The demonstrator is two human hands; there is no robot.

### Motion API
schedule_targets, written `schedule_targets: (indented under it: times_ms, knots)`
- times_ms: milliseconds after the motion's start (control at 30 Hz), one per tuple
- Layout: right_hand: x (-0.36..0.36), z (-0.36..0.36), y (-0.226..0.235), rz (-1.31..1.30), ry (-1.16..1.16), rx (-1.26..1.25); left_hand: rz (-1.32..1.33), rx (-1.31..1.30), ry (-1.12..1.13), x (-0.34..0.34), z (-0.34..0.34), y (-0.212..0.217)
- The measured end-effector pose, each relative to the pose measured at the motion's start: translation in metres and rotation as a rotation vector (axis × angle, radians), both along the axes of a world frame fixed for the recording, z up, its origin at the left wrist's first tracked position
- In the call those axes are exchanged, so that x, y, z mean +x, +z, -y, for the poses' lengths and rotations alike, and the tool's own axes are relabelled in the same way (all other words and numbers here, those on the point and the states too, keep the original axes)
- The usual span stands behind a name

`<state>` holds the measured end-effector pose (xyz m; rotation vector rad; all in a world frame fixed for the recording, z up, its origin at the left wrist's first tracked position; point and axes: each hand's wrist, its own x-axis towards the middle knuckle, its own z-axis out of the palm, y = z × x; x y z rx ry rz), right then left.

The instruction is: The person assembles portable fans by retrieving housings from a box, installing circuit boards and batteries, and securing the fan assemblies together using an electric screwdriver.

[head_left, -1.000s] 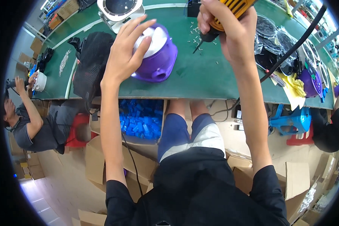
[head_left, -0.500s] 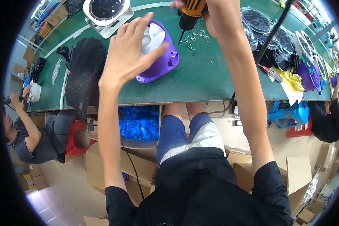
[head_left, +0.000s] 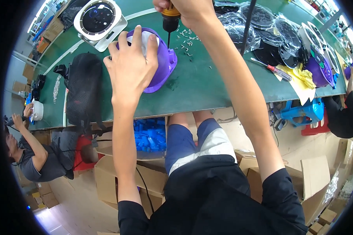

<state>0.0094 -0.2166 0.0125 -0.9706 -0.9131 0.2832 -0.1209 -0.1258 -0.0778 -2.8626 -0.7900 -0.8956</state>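
A purple plastic housing (head_left: 161, 74) lies tilted on the green table, with a white bladed fan (head_left: 144, 42) partly showing inside. My left hand (head_left: 131, 66) rests over the fan and the housing's opening, fingers spread, hiding much of both. My right hand (head_left: 190, 11), at the top edge, is closed round a yellow and black power screwdriver (head_left: 171, 20). Its thin bit points down to the right rim of the housing; whether the tip sits in a screw is too small to tell. Small loose screws (head_left: 188, 42) are scattered on the table just right of the bit.
A white stand with a round black face (head_left: 99, 17) and a black mesh bag (head_left: 84, 90) lie left. Film-wrapped black discs (head_left: 262, 33), a red-handled screwdriver (head_left: 281, 73) and a yellow glove (head_left: 302, 76) lie right. Blue parts (head_left: 150, 137) fill a box below. A co-worker (head_left: 39, 150) sits left.
The power screwdriver has moved left and down, from above the screws to the housing's rim. My left hand has shifted from beside the fan onto it.
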Motion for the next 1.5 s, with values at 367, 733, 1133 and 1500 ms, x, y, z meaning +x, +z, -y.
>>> schedule_targets:
  times_ms: [367, 733, 1133, 1500]
  knots:
    - [0.0, -0.005, -0.005, 0.094, -0.051, 0.006, -0.032, 0.032, 0.02, 0.003, 0.002, 0.002]
    - [0.001, -0.001, -0.005, 0.113, -0.045, -0.001, -0.037, 0.021, 0.02, 0.003, 0.003, 0.004]
    - [0.006, -0.005, -0.005, 0.156, 0.077, -0.05, -0.053, 0.032, 0.021, 0.003, 0.005, 0.004]
    - [0.012, -0.013, -0.005, 0.156, 0.276, -0.086, -0.062, 0.078, -0.041, 0.005, 0.0, 0.006]
